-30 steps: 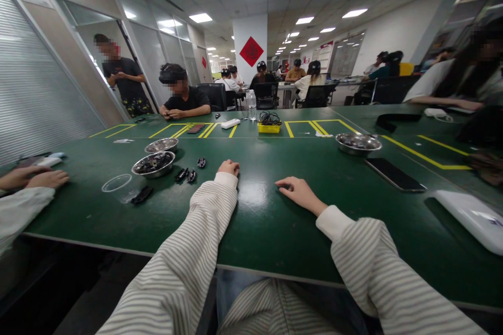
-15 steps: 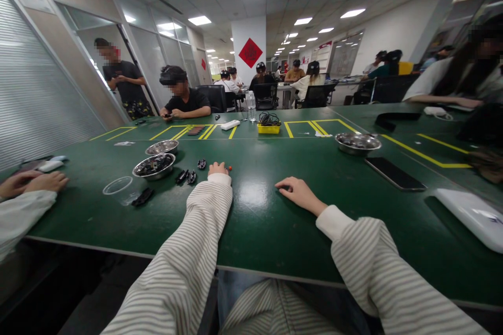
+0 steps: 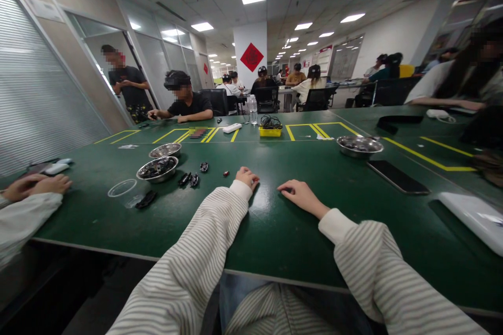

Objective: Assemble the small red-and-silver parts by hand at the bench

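Observation:
My left hand (image 3: 248, 176) rests on the green table with its fingers loosely bent and apart, and nothing shows in it. Left of it lies a small red piece (image 3: 226, 173), too small to name. My right hand (image 3: 302, 197) lies on the table a short way to the right, index finger stretched out, holding nothing. Several black plastic parts (image 3: 194, 180) lie to the left, beside a metal bowl (image 3: 140, 177) filled with dark parts. Another black part (image 3: 146, 200) sits by a clear plastic cup (image 3: 137, 191).
A second metal bowl (image 3: 153, 156) stands behind the filled one. To the right are another metal bowl (image 3: 356, 154), a phone (image 3: 398, 177) and a white case (image 3: 473, 220). A yellow tray (image 3: 270, 132) with black cable stands ahead. A co-worker's hands (image 3: 41, 186) rest at the left.
My left hand has moved right, away from the small red piece, toward my right hand. The right hand has hardly moved. The view has shifted slightly.

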The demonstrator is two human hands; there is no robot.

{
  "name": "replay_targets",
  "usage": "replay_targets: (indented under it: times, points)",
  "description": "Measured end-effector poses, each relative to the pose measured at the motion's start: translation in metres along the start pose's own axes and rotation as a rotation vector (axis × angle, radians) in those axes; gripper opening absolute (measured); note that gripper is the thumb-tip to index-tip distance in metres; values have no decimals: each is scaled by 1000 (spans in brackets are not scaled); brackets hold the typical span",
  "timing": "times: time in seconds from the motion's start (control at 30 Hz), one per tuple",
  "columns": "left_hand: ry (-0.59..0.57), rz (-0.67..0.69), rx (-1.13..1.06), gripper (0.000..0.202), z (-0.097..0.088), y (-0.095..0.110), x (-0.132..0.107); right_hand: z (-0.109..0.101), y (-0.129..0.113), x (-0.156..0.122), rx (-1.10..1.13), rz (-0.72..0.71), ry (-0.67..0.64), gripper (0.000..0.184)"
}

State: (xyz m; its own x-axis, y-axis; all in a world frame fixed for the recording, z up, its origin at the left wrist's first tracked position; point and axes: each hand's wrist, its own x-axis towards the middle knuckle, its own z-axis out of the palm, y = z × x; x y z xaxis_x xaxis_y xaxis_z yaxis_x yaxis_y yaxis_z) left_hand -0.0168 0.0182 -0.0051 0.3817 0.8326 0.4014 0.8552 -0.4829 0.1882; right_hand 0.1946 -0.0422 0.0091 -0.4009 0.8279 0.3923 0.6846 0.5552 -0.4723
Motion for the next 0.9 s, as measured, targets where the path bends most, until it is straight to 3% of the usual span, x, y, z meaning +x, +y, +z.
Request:
replay_targets:
  times: [0.17, 0.33, 0.47, 0.53, 0.6, 0.7, 0.8, 0.9]
  points:
    - [-32, 235, -146, 15, 7, 51, -9, -5, 4, 1, 57, 39, -21, 22]
    - [-35, 251, -194, 19, 6, 63, -15, -7, 5, 0, 54, 16, -90, 25]
    - [36, 99, -118, 22, -4, 41, -6, -4, 5, 0, 35, 22, -80, 19]
    - [94, -89, -3, 25, -13, 19, -2, -4, 6, 0, 29, 19, -80, 18]
    - [125, -366, 130, 33, -21, -8, -1, -6, 8, -1, 16, 18, -73, 21]
    - [129, -533, 164, 30, -27, -45, -5, -10, 11, -1, -29, 18, -68, 25]
    - [16, -567, 123, 21, -24, -64, -6, -14, 12, -2, -72, 19, -95, 20]
    - [-68, -426, 63, 24, -15, -61, -2, -14, 12, -2, -90, 29, -108, 16]
